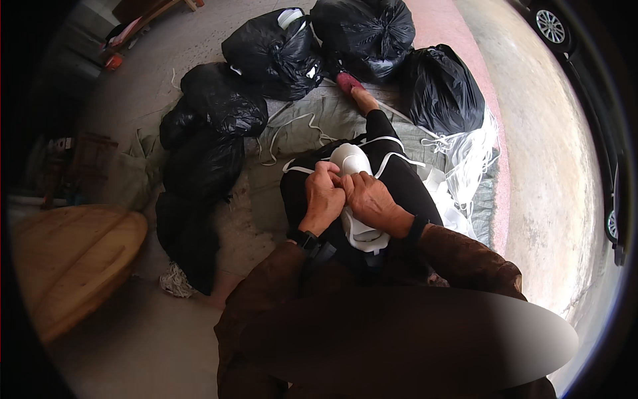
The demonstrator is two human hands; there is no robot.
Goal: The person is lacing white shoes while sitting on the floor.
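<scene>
A white shoe [351,158] lies along my lap, its rounded toe pointing away from me and its open heel end toward my body. My left hand [323,201] and my right hand [373,201] meet over the middle of it, fingertips pinched close together at the lacing. A white shoelace [399,158] runs out from under the hands across my dark-clad thighs on both sides. The exact bit between the fingertips is hidden by the fingers. Beside my right leg hangs a bundle of loose white laces [468,163].
Several stuffed black bags [442,90] curve around me from left to far right. Green-grey sheeting [292,120] covers the ground under my legs. A round wooden tabletop [80,259] stands at left. My outstretched foot wears a red shoe [347,82]. Parked cars [555,30] line the right edge.
</scene>
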